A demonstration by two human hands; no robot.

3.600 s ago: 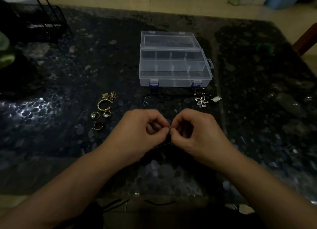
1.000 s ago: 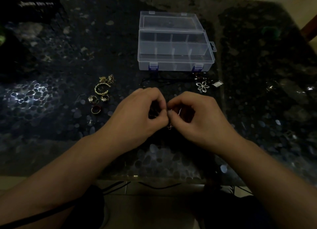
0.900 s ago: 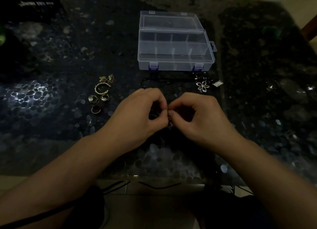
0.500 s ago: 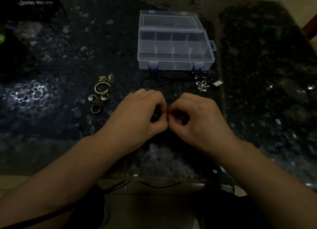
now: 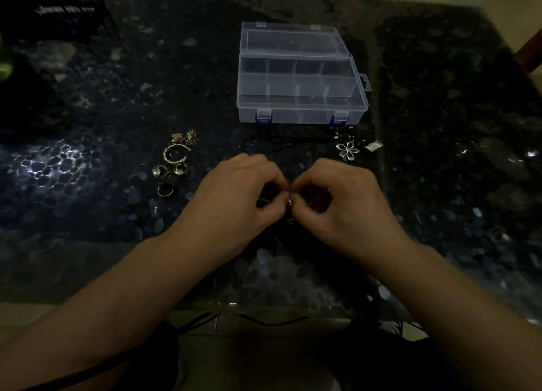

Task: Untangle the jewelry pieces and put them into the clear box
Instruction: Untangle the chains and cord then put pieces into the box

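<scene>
Head view puts your dark pebble-patterned table (image 5: 88,112) under dim light, and at its far left corner a black wire rack (image 5: 58,6) sits partly out of frame. Moving right, you have a loose group of gold-toned jewelry: one small tangle of fine chain (image 5: 184,137) farthest from you, one open bangle (image 5: 175,153) just in front of it, then three rings, two side by side (image 5: 169,170) and one with a red band (image 5: 166,188) nearest you. Your left hand (image 5: 237,197) comes next, fingers curled, thumb and forefinger pinched on a small jewelry piece (image 5: 290,204) whose kind you cannot make out in the dark; a tiny clasp (image 5: 290,221) dangles below it. Your right hand (image 5: 343,200) meets the left at the fingertips and pinches the same piece, so the two hands touch in the middle, near the table's front edge. Beyond them stands one clear box (image 5: 302,109), its lid (image 5: 293,38) swung open and lying back; you can count two rows of four compartments, and no jewelry shows in any of them. Between the box and your hands a dark cord (image 5: 281,140) lies on the table, hard to trace. To the right, just in front of the box's right latch, lie one silver flower pendant (image 5: 347,150) and one small silver piece (image 5: 372,146) beside it.
</scene>
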